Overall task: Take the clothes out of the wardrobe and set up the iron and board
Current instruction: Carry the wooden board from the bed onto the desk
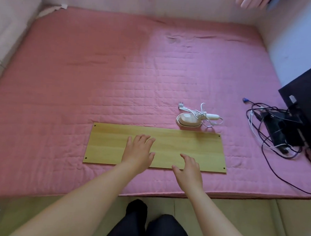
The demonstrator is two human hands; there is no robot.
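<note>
While both flat, released hands, left hand (138,149) and right hand (189,171), rest on the long yellow wooden board (194,143), press evenly, keep flat on the pink quilted bed (99,78), near the small white iron (187,120).

A wide mattress (117,70) under a pink quilted cover fills most of the room's floor. Pale walls (290,43) close it in on the far side and to the right of the mattress. A light-coloured cushion or padded edge (10,20) runs along the mattress's left side. Light wood flooring (280,223) shows in front of the mattress. Brighter, cooler light falls on the mattress's right half; its left half looks warmer.
</note>
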